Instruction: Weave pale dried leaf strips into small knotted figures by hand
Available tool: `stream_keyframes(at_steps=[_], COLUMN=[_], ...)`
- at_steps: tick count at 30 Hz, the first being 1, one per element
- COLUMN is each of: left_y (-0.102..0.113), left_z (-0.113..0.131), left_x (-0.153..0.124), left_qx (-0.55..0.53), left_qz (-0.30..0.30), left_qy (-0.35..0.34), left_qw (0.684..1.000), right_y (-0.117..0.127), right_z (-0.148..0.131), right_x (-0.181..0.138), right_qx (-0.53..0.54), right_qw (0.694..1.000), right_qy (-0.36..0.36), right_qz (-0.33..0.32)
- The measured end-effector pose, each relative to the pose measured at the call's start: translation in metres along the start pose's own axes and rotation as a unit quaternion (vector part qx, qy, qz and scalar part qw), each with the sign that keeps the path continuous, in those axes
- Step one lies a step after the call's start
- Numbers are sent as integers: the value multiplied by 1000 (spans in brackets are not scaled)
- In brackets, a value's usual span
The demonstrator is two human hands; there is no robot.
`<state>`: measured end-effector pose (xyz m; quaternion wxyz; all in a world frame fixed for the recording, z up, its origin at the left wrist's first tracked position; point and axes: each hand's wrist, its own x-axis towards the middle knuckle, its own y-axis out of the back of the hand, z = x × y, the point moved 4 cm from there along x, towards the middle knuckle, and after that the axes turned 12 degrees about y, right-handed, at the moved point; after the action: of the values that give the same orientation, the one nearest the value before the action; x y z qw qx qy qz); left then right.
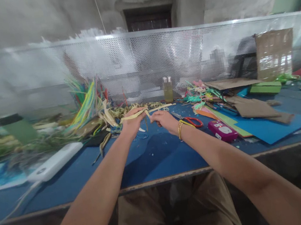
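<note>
Above the blue table [163, 156], my left hand [133, 123] is closed on a pale yellow, straw-like strip [159, 108]. The strip lies across the fingers and sticks out to the right. My right hand [165, 121] pinches a short folded end of the same pale material close to the left fingertips. Whether this is one strip or two, I cannot tell. Red-handled scissors [194, 121] lie just right of my right hand. Behind my left hand is a tangled heap of dry, pale strips [112, 113].
A white power strip [58, 161] with its cable lies at left. Coloured strands [86, 103] stand behind it. At right are a purple box [222, 130], blue sheets [267, 128] and brown cardboard [258, 108]. A bottle [168, 90] stands before the perforated metal screen [130, 55].
</note>
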<state>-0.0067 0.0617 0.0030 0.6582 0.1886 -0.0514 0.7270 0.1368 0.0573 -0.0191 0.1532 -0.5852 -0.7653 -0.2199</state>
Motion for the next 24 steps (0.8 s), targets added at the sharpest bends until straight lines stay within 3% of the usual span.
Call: stream_keyframes(at_steps=[10, 24], left_y=[0, 1], left_z=[-6, -17], left_x=[5, 8], left_qx=[3, -72], left_qz=[-1, -6], left_qy=[-26, 37], left_qw=[1000, 997], right_y=[-2, -1], right_z=[0, 3], right_x=[-3, -3], right_qx=[115, 89], right_qw=[992, 995], right_qy=[-49, -26], right_qz=[17, 38])
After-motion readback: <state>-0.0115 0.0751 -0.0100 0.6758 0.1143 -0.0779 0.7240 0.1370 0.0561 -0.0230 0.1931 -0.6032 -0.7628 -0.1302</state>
